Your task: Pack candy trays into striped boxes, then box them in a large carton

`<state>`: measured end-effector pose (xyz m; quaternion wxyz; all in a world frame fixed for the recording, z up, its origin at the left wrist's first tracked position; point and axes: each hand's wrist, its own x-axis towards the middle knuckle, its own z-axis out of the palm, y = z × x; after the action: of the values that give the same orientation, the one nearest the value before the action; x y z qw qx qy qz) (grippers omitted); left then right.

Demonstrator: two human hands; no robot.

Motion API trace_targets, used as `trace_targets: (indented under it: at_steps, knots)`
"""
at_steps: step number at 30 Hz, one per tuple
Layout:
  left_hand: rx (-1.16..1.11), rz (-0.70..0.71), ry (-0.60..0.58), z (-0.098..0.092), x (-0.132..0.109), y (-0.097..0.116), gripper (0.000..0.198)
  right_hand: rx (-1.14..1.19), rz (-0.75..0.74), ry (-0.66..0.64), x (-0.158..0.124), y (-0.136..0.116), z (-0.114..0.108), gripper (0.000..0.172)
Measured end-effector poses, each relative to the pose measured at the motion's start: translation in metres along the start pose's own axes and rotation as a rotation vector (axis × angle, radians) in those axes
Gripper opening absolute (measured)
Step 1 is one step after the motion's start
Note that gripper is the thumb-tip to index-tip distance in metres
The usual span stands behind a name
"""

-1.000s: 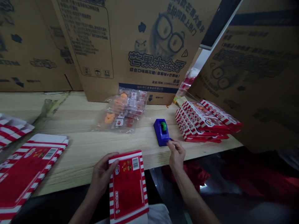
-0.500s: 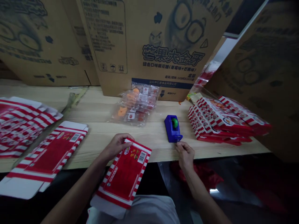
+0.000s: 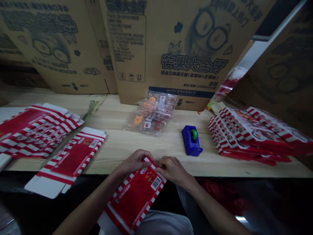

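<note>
A flat red cardboard box (image 3: pixel 139 199) with white stripes and a barcode leans over my lap, its white flap at the lower end. My left hand (image 3: pixel 137 161) grips its upper left corner, thumb on the printed face. At the top edge, my right hand (image 3: pixel 171 169) is closed, with the thumb pressed on the box and the other fingers curled behind. Whether a strip of tape lies under those fingers cannot be seen. A blue tape dispenser (image 3: pixel 192 143) with a green roll stands on the table beyond my right hand.
Clear packets with orange pieces (image 3: pixel 151 114) lie mid-table before a large brown carton (image 3: pixel 176 75). Another flat box (image 3: pixel 70 160) overhangs the table's front edge at left, beside a fanned pile of boxes (image 3: pixel 36 130). Filled-looking striped boxes (image 3: pixel 251 133) are stacked at right.
My right hand has left the front of the tape dispenser and moved left to the box's top edge. My left hand still holds the box. The view has shifted left.
</note>
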<state>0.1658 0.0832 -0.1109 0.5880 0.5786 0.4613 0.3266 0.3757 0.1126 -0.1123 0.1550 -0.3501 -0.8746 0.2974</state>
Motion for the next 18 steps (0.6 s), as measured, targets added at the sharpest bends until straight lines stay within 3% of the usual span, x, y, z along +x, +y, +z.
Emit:
trace_targets:
  at_steps: [4,6,11,14,16,18]
  knots:
    - [0.068,0.046,0.024,-0.003,-0.006,0.005,0.018,0.24,0.106,0.016,-0.003,0.005,0.009,0.013]
    - [0.093,0.08,0.001,-0.004,-0.01,0.01,0.019,0.465,0.158,-0.027,-0.002,0.008,0.01,0.019]
    - [0.042,0.181,-0.091,-0.005,-0.024,0.027,0.024,1.061,0.24,-0.419,0.005,0.01,0.012,0.035]
    - [-0.049,0.21,-0.11,-0.01,-0.033,0.034,0.024,1.331,0.283,-0.55,0.014,0.003,0.02,0.045]
    - [-0.093,0.208,-0.028,-0.018,-0.038,0.033,0.022,1.35,0.299,-0.567,0.027,0.0,0.02,0.043]
    - [-0.19,0.15,0.196,-0.027,-0.045,0.024,0.023,1.166,0.238,-0.436,0.05,-0.001,0.011,0.036]
